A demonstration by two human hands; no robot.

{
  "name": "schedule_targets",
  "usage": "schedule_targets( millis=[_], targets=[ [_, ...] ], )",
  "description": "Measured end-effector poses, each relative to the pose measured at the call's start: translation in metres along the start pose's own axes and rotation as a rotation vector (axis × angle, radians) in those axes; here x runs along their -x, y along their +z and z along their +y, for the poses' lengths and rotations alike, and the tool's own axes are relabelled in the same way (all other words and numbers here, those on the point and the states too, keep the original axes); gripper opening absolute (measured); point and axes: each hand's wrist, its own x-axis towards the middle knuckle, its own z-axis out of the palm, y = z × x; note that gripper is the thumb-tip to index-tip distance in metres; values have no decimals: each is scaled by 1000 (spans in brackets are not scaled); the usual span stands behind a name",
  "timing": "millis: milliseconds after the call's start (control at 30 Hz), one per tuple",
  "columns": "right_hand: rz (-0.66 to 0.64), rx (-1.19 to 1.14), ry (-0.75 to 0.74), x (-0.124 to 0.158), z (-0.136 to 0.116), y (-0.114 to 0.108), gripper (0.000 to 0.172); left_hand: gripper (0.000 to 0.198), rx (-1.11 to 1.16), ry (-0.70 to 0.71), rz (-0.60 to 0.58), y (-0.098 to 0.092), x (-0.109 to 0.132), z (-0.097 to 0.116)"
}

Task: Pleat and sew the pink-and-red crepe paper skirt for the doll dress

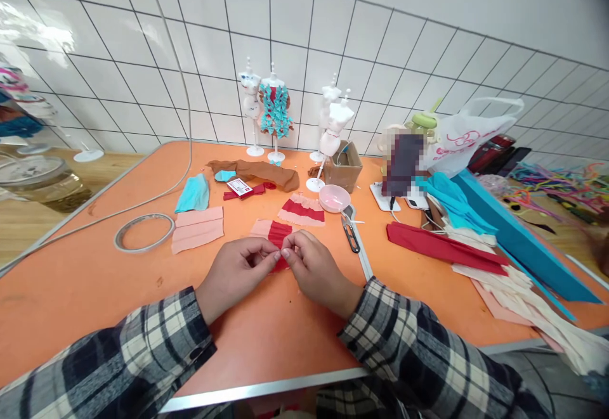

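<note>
My left hand (235, 273) and my right hand (316, 270) meet fingertip to fingertip over the orange table (95, 279). Both pinch the near edge of a pleated red paper strip (278, 235) that lies on a pink piece. Just beyond it rests a small red and pink ruffled skirt piece (302, 210). Small scissors (351, 235) and a metal ruler (364, 254) lie right of my right hand.
Several white mini mannequins (333, 128) stand by the tiled wall, one in a teal dress (275, 111). A tape roll (144, 231), pink folded paper (197, 229), teal paper (194, 194), pink dish (333, 198), cardboard box (343, 165) and stacked crepe sheets (495, 248) surround me.
</note>
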Motion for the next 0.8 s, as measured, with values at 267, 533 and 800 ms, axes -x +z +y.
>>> schedule_targets(
  millis=[267, 533, 800],
  targets=[
    [-61, -301, 221, -6, 14, -25, 15, 28, -174, 161, -10, -2, -6, -14],
    [-109, -89, 312, -5, 38, -35, 6, 24, -619, 495, -91, 7, -16, -17],
    [-81, 73, 100, -4, 47, -27, 11, 22, -735, 542, -136, 12, -19, -17]
  ],
)
